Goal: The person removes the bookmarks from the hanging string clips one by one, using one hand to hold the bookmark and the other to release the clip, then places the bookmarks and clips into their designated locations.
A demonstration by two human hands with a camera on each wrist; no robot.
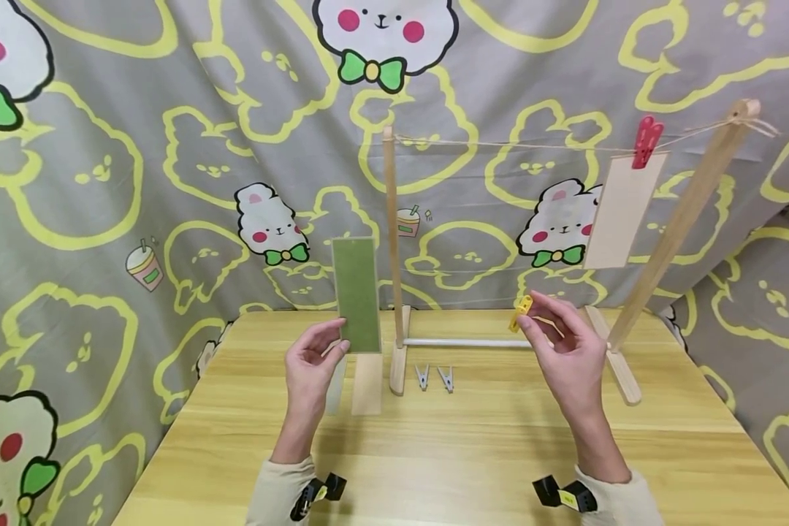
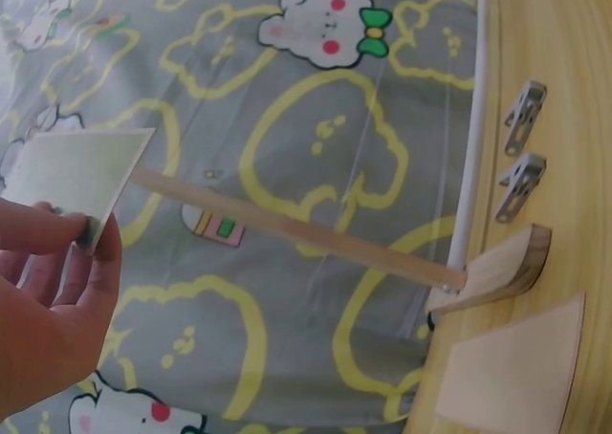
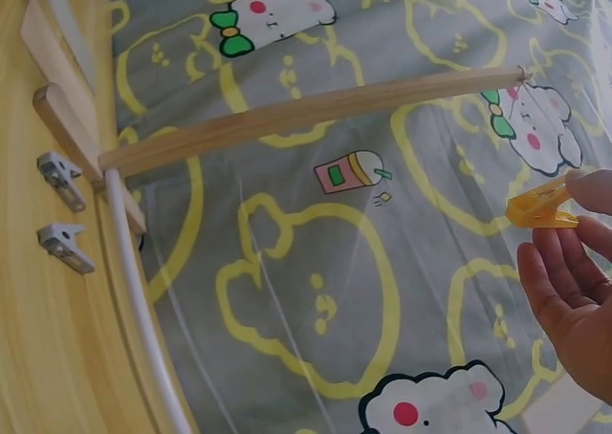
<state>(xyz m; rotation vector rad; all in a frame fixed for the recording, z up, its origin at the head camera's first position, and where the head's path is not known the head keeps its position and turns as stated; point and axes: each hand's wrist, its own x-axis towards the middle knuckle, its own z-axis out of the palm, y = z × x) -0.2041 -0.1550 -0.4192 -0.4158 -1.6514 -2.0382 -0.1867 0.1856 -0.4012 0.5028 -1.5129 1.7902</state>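
Two hands raised above the table's (image 1: 473,453) far edge: left hand (image 1: 310,364) pinching a green card (image 1: 356,294) upright beside the rack's (image 1: 393,241) left post, right hand (image 1: 568,351) pinching a yellow clip (image 1: 520,313).

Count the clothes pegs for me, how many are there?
4: a red peg on the string, a yellow peg pinched in the right hand, two grey pegs on the table.

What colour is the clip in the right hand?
Yellow; the clip shows best in the right wrist view, pinched by the right hand.
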